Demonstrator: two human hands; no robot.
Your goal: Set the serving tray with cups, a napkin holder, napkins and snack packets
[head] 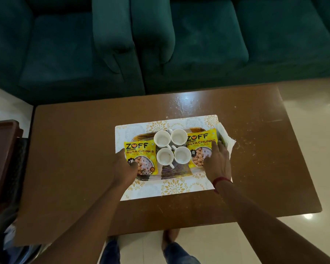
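Yellow glossy packets catch the eye, both printed "ZOFF" and "SOYA CHUNKS", each with a "10" price mark. The left hand (124, 165) grips the tray's (171, 173) near-left edge, thumb pressed onto the left packet (140, 155). The right hand (216, 162) lies on the right packet (200, 142), fingers loosely spread, tips reaching the crinkled white napkins (228, 141) just beyond. Between the hands sit four round white cups (172, 147), handles touching. Under the tray lies a placemat (176, 186) with gold floral print, on a scuffed brown table (74, 149). A red thread (220, 181) circles the right wrist.
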